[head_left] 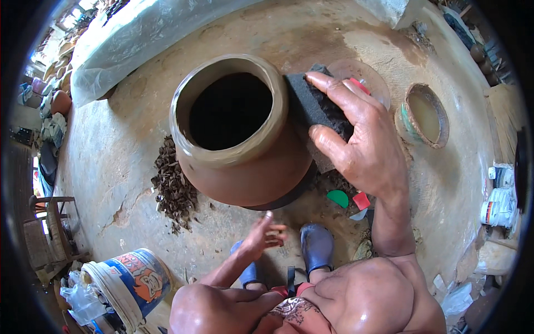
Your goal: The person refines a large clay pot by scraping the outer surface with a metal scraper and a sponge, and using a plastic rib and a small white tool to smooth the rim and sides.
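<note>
The pot (250, 181) stands in front of the person, left of the right hand (361, 131) and just beyond the left hand (266, 234). Its round mouth faces up toward the view and leans a little to the upper left; the pot's upright axis runs from there down to the lower right, where the base meets a dark patch. The rim is pale and wet-looking, the belly reddish brown, the inside black.

The right hand pinches a dark pad (305, 103) between its thumb, on the near side, and its fingers, on the far side, with a gap between the 2. The pad lies between this hand and the pot, against the right side of the rim as far as can be seen. Its flat face turns toward the pot, and its long axis appears to slant from upper left to lower right.

The left hand is unclenched, fingers loosely bent and somewhat blurred, holding nothing, near the base but apart from it.

Dark scraps (173, 192) lie left of the pot. To its right are a bowl (409, 119) of cloudy liquid, a green half-disc (337, 198) and a red piece (361, 201). 2 blue shoes (317, 247) point toward the pot.
</note>
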A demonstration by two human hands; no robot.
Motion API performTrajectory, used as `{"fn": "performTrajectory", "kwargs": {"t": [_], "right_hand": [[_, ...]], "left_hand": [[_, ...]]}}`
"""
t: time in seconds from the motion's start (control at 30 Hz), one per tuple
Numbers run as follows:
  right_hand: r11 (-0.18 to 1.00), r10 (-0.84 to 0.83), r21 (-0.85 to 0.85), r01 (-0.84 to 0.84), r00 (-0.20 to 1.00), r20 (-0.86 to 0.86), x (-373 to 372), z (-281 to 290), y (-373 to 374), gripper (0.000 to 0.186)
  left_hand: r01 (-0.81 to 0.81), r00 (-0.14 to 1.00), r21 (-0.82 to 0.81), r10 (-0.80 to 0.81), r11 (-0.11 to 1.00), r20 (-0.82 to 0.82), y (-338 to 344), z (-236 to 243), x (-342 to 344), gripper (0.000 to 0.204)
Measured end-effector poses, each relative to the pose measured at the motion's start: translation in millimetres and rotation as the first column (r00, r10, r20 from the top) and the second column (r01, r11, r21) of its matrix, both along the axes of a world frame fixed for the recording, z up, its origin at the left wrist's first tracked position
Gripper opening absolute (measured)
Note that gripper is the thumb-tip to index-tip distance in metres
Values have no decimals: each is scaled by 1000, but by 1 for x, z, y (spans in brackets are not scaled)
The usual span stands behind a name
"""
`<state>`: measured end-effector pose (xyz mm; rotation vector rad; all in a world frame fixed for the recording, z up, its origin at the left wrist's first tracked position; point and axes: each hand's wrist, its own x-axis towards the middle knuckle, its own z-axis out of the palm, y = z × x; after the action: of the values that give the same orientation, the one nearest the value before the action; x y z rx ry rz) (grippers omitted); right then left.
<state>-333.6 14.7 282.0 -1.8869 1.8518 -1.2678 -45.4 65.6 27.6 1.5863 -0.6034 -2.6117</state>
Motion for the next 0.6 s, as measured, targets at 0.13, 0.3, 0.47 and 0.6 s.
{"fn": "performTrajectory", "kwargs": {"t": [0.13,0.3,0.47,0.6], "right_hand": [[998,-4,-63,2,999,-44,7,5,4,55],[1000,-1,-13,1,1000,0,15,1,11,58],[999,-24,40,27,997,-68,4,-7,24,59],[999,-42,26,43,998,-43,8,-11,29,61]], "left_hand": [[-346,925,-418,380,840,-4,-106,-45,82,64],[-337,738,-760,657,556,153,-81,-83,54,69],[1,991,-20,2,1000,137,1,4,-6,68],[-264,965,-586,208,766,-163,-100,-30,53,60]]}}
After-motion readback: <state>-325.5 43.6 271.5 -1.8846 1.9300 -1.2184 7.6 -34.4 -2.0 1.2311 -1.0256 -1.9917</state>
